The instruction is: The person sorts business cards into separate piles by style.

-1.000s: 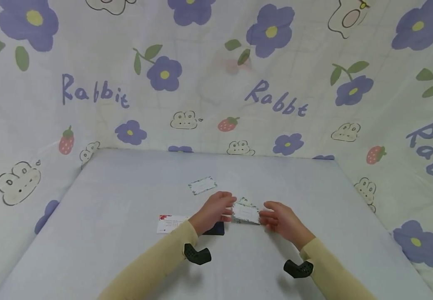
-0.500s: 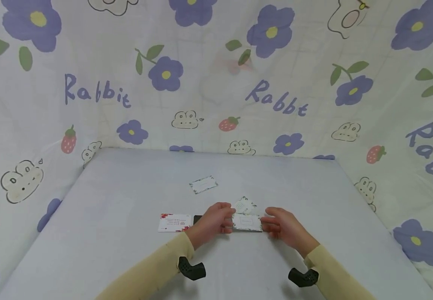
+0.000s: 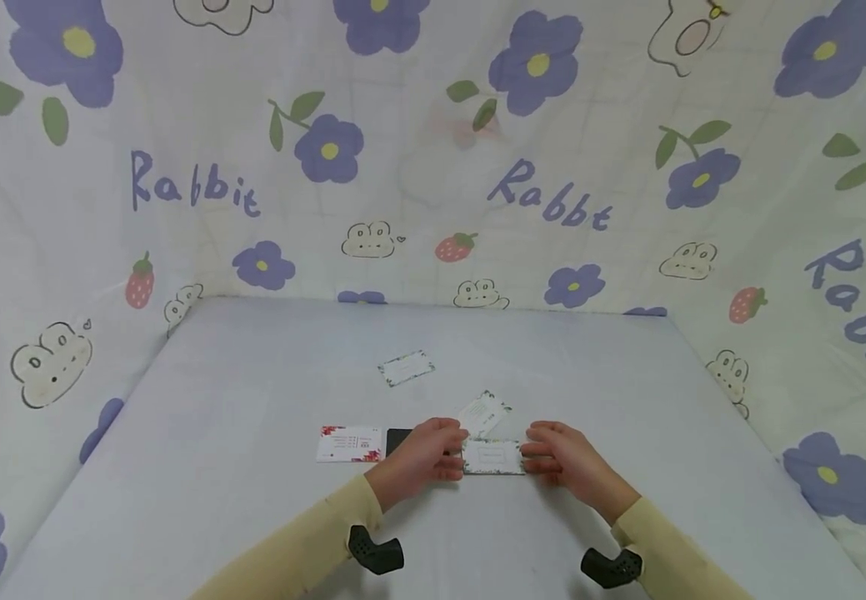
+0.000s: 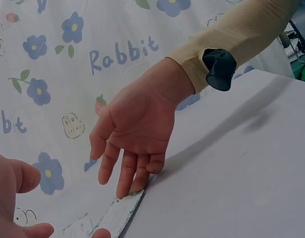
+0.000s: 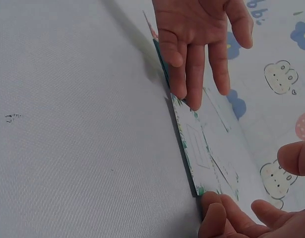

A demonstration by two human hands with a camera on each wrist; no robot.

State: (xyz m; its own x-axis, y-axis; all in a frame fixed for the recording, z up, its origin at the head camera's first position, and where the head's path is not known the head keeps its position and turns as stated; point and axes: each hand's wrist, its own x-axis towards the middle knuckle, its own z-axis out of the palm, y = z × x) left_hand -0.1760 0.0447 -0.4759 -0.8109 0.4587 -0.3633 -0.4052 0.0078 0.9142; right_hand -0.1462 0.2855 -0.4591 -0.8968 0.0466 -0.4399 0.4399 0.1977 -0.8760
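Note:
A white card with a green leafy border [image 3: 493,457] lies on the table between the two hands. The left hand [image 3: 419,460] touches its left short edge with the fingertips, fingers loosely extended and thumb apart. At the right short edge are the fingertips of the right hand [image 3: 571,462], which are likewise relaxed. In the right wrist view the same card [image 5: 194,144] appears slightly raised above the table, with shadow along its long side. Behind it lies another leafy card [image 3: 483,413], tilted and partly covered. A dark card [image 3: 397,439] is partly hidden by the left hand.
A white card with red flowers [image 3: 348,444] lies left of the dark one. Farther back rests a tilted card with a leafy border [image 3: 406,367]. The pale table [image 3: 252,367] meets a flower-printed curtain [image 3: 402,192] at the back and sides.
Both hands have moved toward the person, bringing the leafy card with them. It now lies flatter and straighter, and more of the tilted card behind it shows.

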